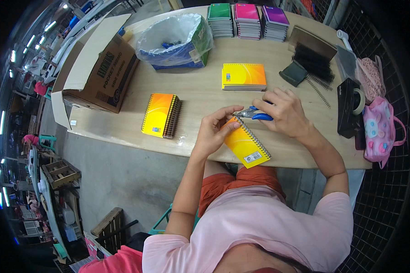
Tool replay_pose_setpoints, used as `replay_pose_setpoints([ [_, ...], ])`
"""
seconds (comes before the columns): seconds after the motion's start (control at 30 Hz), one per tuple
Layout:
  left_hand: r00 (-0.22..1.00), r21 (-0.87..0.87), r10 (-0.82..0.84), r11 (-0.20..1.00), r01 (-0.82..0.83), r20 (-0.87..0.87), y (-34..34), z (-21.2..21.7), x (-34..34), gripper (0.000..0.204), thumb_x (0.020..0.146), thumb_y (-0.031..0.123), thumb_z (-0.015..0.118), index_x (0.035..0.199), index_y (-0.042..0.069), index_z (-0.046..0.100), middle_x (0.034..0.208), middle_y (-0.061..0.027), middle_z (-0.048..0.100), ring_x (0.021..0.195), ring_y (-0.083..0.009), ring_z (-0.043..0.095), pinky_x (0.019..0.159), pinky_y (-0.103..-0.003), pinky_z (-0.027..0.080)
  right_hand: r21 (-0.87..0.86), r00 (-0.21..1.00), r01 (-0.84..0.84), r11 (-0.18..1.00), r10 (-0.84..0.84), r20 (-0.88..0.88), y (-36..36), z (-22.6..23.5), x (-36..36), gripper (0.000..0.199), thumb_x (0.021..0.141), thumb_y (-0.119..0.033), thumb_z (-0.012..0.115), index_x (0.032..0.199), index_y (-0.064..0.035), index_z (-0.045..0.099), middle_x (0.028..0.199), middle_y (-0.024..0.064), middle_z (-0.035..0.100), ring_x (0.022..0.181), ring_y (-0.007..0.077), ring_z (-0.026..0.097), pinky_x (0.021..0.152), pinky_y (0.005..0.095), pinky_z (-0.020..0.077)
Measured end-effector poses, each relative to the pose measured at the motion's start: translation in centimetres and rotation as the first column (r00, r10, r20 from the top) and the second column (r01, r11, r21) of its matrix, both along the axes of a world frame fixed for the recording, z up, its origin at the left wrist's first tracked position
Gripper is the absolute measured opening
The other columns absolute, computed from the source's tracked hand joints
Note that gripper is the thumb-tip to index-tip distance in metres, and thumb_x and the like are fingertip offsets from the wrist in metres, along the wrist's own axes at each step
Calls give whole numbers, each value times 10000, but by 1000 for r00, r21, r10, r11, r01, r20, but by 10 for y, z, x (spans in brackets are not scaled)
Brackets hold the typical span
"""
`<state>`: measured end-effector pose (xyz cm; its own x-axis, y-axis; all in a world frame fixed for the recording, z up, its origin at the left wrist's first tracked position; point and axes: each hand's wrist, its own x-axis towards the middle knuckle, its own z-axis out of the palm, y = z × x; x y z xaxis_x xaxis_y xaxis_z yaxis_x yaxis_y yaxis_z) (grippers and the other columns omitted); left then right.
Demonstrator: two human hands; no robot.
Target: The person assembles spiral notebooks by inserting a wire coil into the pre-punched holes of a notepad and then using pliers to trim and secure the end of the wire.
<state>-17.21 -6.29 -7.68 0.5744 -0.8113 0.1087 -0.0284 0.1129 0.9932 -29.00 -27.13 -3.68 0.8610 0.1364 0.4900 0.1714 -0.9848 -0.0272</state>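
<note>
My left hand (216,129) grips a yellow-orange spiral notebook (245,144) by its upper end, thumb on the cover. The notebook hangs tilted over the table's near edge, its wire coil along the right side. In my right hand (284,111) is a pair of blue-handled pliers (257,114), closed round by the fingers. The pliers' jaws are at the top end of the coil, beside my left fingertips; whether they bite the wire I cannot tell. Beyond my hands lies a stack of yellow-orange notebooks (244,76). Another stack of spiral notebooks (161,115) is to the left.
A cardboard box (102,68) stands at the left, beside a plastic-lined bin (175,45). Green, pink and purple notebook stacks (248,22) line the far edge. To the right are black wire coils (312,63), a tape dispenser (348,109) and a pink pouch (379,129).
</note>
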Motion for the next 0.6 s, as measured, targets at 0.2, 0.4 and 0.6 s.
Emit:
replay_pose_setpoints([
  [0.2, 997, 16, 55, 998, -54, -53, 3, -12, 4, 381, 896, -9, 698, 1268, -31, 619, 892, -17, 650, 821, -71, 611, 768, -218, 511, 73, 999, 33, 997, -34, 12, -2, 0, -3, 374, 727, -310, 785, 1071, -186, 707, 912, 1, 610, 874, 190, 599, 749, 383, 434],
  [0.4, 990, 8, 66, 998, -65, -121, 1, -9, 6, 387, 902, -3, 699, 1270, -46, 592, 882, -29, 657, 814, -85, 646, 760, -214, 528, -117, 990, 26, 993, -9, 140, 3, 10, 2, 471, 733, -292, 782, 1185, -198, 692, 1007, 3, 627, 947, 203, 584, 865, 463, 391],
  [0.6, 987, 8, 55, 998, -55, -148, 0, -8, 6, 386, 896, -15, 701, 1263, -53, 586, 879, -49, 676, 814, -97, 665, 756, -219, 539, -179, 986, -12, 984, 42, 164, 5, 13, 3, 392, 793, -268, 717, 1178, -201, 692, 1006, -8, 629, 948, 186, 584, 849, 453, 390],
])
